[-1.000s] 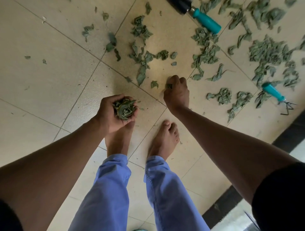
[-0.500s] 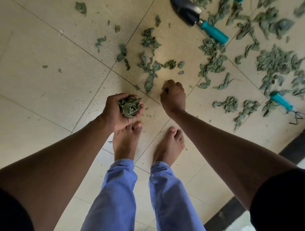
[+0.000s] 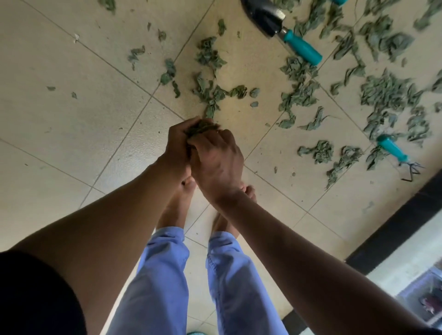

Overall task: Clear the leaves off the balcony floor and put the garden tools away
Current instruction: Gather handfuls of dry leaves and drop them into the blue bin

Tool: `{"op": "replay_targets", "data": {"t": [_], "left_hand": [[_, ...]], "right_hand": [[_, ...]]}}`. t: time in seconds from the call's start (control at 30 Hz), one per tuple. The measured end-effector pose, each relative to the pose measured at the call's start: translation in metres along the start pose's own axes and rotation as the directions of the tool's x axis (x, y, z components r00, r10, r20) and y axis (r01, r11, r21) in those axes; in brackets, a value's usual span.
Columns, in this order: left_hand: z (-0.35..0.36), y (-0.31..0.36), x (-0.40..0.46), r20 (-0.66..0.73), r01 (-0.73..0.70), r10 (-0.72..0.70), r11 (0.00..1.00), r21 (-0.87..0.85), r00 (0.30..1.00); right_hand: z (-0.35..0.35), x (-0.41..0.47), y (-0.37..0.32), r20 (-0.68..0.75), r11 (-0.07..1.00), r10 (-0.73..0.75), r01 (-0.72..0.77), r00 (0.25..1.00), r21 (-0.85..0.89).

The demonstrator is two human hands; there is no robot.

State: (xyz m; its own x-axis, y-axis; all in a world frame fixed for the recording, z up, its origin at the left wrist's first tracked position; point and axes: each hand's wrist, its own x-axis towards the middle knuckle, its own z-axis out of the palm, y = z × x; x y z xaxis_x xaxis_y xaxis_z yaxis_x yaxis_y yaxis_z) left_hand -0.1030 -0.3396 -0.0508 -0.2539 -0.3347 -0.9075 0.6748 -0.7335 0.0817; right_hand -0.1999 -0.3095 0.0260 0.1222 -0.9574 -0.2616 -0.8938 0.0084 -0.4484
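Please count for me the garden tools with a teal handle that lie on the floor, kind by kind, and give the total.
Trowel: 1
Small claw rake: 1
Cut off by the top edge, kind unclear: 1 teal piece, perhaps a third handle
Total: 2 sure tools, possibly 3

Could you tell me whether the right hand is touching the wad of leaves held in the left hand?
Touching: the head view shows the right hand pressed against the leaf wad cupped in the left hand.
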Motion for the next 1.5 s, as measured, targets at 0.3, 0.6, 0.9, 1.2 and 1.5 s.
{"op": "replay_targets", "data": {"t": [0.3, 0.6, 0.9, 1.2, 1.5], "left_hand": [[0.02, 0.015, -0.013, 0.022, -0.018, 0.019, 0.998, -0.062, 1.0], [0.019, 0.027, 0.002, 0.033, 0.044, -0.037, 0.97, -0.238, 0.999], [0.004, 0.024, -0.005, 0.019, 0.074, -0.071, 0.961, -0.266, 0.997], [-0.003, 0.021, -0.013, 0.018, 0.052, -0.049, 0.954, -0.296, 0.999], [0.01, 0.016, -0.026, 0.008, 0.013, -0.012, 0.98, -0.198, 1.0]], "right_hand": [[-0.016, 0.012, 0.013, -0.038, 0.981, -0.167, 0.17, 0.985, 0.095], [0.001, 0.105, 0.099, -0.002, 0.953, 0.282, -0.281, 0.959, -0.113], [0.015, 0.128, 0.114, 0.13, 0.973, 0.162, -0.137, 0.978, -0.185], [-0.033, 0.066, 0.082, -0.041, 0.938, 0.187, -0.166, 0.982, 0.306], [-0.01, 0.024, 0.007, 0.031, 0.974, -0.185, 0.179, 0.982, 0.138]]}}
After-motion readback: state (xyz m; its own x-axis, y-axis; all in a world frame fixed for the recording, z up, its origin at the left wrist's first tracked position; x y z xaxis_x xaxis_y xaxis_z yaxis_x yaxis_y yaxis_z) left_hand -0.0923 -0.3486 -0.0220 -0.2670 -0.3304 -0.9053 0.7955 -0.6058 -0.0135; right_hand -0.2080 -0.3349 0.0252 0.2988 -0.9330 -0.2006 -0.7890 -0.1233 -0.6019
